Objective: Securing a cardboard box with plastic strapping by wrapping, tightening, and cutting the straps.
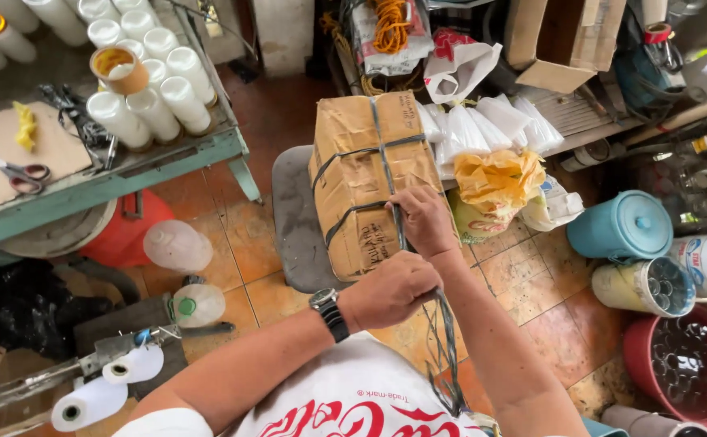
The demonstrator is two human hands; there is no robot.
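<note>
Terracotta floor tiles (531,279) fill the centre of the view, w/ clutter on every side. Green-edged workbench (139,174), upper left, carries rows of white thread cones (155,105), a roll of brown tape (118,69), a cardboard sheet w/ scissors (13,171) on it. Dark red basin (681,364), lower right, holds glassware; just above it a turquoise lidded container (620,225) lying on its side, and beside that a pale bucket (643,285) of glass tubes. Open cardboard box (568,40) sits top right.

Centre: brown-paper parcel (369,182), block-shaped, resting on a grey stool (292,218) and crossed lengthwise and widthwise by dark plastic strapping (386,162). White plastic bags (483,121) and a yellow bag (495,182) lie touching the parcel's right side.

Right hand (424,218) is on the parcel's near right edge, fingers closed around the lengthwise strap where it comes off the front face. Left hand (392,290), wristwatch (329,311) on the wrist, is just below the parcel, fisted tight on the same strap; loose strap ends (448,356) hang down from this fist toward the person's lap.

Lower left: two white paper rolls (102,388) on a metal tool, plus two clear plastic bottles (179,247) on the floor.
</note>
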